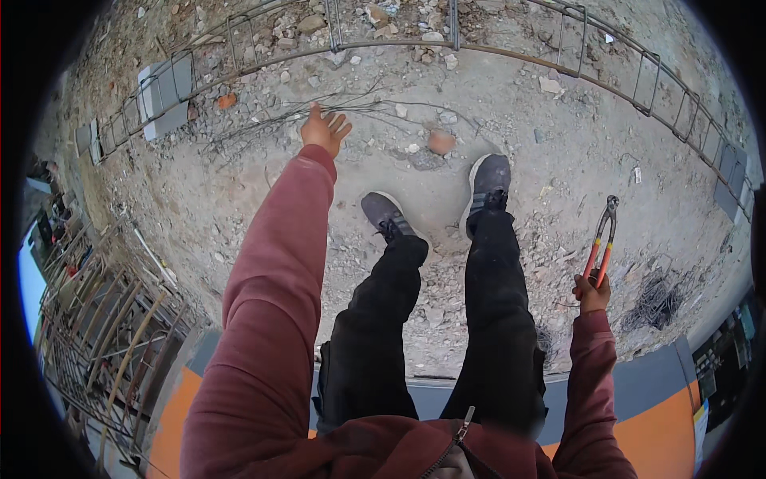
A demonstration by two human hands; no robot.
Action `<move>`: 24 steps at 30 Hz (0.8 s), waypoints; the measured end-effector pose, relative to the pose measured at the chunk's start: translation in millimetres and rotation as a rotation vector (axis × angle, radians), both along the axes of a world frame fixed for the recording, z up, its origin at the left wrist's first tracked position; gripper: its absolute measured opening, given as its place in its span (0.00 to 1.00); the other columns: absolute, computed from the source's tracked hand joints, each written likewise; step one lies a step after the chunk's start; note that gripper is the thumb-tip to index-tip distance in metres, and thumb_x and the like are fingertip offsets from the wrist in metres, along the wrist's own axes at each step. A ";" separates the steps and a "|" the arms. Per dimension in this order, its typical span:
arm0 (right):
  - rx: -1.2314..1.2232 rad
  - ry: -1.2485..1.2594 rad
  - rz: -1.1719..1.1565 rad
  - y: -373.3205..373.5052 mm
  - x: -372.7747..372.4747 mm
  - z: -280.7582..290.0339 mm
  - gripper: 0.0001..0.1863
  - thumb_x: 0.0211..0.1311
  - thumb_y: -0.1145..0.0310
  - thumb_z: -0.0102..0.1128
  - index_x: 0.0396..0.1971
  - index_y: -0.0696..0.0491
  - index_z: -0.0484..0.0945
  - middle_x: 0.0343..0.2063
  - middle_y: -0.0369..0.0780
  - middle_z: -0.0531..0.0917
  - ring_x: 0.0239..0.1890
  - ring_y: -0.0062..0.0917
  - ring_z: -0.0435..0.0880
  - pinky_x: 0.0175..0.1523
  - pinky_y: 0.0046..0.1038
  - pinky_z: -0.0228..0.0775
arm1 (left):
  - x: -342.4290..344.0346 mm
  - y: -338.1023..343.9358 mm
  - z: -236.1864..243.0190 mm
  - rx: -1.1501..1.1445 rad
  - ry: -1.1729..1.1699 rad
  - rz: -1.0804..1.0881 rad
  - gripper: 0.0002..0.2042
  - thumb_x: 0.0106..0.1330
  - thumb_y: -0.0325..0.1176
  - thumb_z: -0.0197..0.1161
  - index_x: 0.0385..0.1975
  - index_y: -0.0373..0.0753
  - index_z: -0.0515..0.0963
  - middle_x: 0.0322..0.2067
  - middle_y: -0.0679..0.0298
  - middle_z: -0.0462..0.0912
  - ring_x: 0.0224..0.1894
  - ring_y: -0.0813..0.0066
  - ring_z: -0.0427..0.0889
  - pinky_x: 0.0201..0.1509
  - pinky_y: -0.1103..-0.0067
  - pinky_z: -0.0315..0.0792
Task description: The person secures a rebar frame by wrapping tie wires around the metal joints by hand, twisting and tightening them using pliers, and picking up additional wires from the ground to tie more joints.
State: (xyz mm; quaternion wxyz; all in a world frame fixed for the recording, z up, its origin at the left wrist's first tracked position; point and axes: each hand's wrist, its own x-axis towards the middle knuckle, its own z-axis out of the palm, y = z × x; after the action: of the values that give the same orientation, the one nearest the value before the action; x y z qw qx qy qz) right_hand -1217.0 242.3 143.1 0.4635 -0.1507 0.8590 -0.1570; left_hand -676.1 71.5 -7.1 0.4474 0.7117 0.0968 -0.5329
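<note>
My right hand [592,292] is wrapped round the orange handles of a pair of end-cutting pincers [605,239]. Their metal jaws point away from me. Farther out, my left hand [325,130] is stretched forward with its fingers apart, nothing visible in it. It is beside a loose bundle of thin dark tie wires [275,121] on the rubble-strewn ground; whether it touches them I cannot tell. Beyond the wires lies a long rebar cage [399,44] with rectangular stirrups, curving across the far side in this view.
Brick pieces [440,142] and stones lie around my shoes [488,180]. A tangled heap of dark wire [656,299] sits at the right. Piled rods [120,351] fill the lower left. Grey boards [166,96] are by the cage. An orange and blue-grey surface [658,431] is behind my legs.
</note>
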 end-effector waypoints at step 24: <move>-0.421 -0.424 0.586 -211.9 60.9 -220.6 0.09 0.61 0.68 0.51 0.29 0.57 0.77 0.15 0.32 0.72 0.17 0.13 0.66 0.23 0.20 0.59 | -220.0 -13.1 -93.2 -0.136 0.621 -0.605 0.35 0.51 0.15 0.45 0.63 0.46 0.52 0.54 0.55 0.65 0.56 0.61 0.66 0.60 0.64 0.62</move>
State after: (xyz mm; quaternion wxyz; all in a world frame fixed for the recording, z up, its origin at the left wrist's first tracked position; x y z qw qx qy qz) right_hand -1156.2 30.4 -77.5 0.6141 -0.4445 0.6145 -0.2182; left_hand -896.1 58.4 -100.3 0.2665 0.4829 -0.0213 -0.8338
